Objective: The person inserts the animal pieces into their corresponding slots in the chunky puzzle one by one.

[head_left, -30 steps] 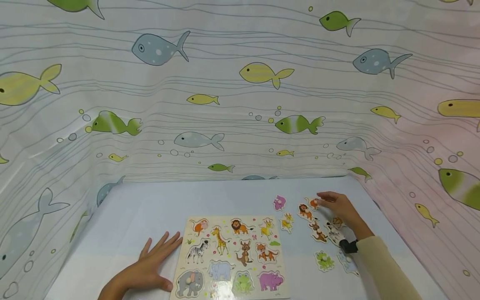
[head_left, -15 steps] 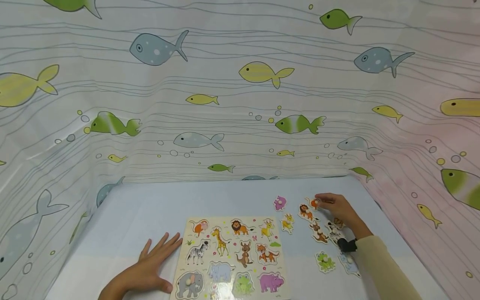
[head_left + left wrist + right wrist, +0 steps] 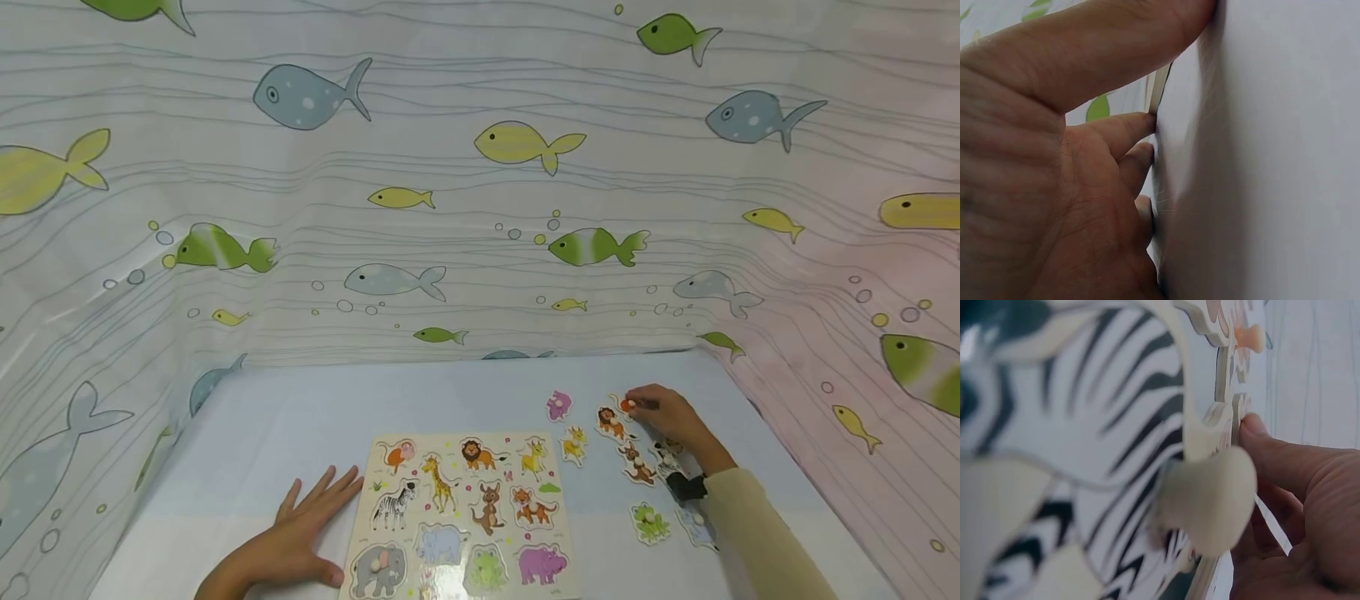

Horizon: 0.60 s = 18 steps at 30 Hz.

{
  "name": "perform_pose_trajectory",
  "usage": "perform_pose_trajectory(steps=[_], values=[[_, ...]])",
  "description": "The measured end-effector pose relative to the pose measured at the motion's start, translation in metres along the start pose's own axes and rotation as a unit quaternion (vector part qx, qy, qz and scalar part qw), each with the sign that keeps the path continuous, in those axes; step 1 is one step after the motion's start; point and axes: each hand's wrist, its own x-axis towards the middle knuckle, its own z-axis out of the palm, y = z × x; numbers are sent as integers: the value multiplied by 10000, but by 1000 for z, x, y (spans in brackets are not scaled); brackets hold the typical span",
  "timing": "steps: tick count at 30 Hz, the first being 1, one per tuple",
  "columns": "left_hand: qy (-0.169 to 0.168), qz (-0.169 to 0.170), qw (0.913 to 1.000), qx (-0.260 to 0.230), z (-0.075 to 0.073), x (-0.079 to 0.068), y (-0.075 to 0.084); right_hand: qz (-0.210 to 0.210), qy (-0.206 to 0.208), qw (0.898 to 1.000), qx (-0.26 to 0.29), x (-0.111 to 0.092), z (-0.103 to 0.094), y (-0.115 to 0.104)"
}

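Observation:
A wooden animal puzzle board (image 3: 465, 525) lies at the table's front. An elephant piece (image 3: 380, 573) and a tiger piece (image 3: 534, 507), both with knobs, sit in it. My left hand (image 3: 296, 533) rests flat on the table, fingers spread, fingertips by the board's left edge; the left wrist view shows its palm side (image 3: 1085, 187). At the far right, my right hand (image 3: 671, 421) pinches the orange monkey piece (image 3: 627, 406), partly hidden by the fingers. Its thumb meets a piece's edge in the right wrist view, behind the knobbed zebra piece (image 3: 1104, 412).
Around the right hand lie a lion piece (image 3: 611, 423), a kangaroo piece (image 3: 637, 463), a frog piece (image 3: 649, 523) and a blue piece (image 3: 697, 527). A yellow goat-like piece (image 3: 573, 446) and a purple hippo piece (image 3: 558, 405) lie farther left. Fish-printed sheeting (image 3: 465, 233) surrounds the table.
My right hand has shifted slightly left, and its fingers now cover more of the monkey piece. The left hand stays in place. The head view has moved a little.

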Motion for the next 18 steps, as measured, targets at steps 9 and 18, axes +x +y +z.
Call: perform_pose_trajectory(steps=[9, 18], values=[[-29, -108, 9999, 16, 0, 2, 1, 155, 11, 9999, -50, 2, -2, -3], [-54, -220, 9997, -33, -1, 2, 2, 351, 167, 9991, -182, 4, 0, -4]])
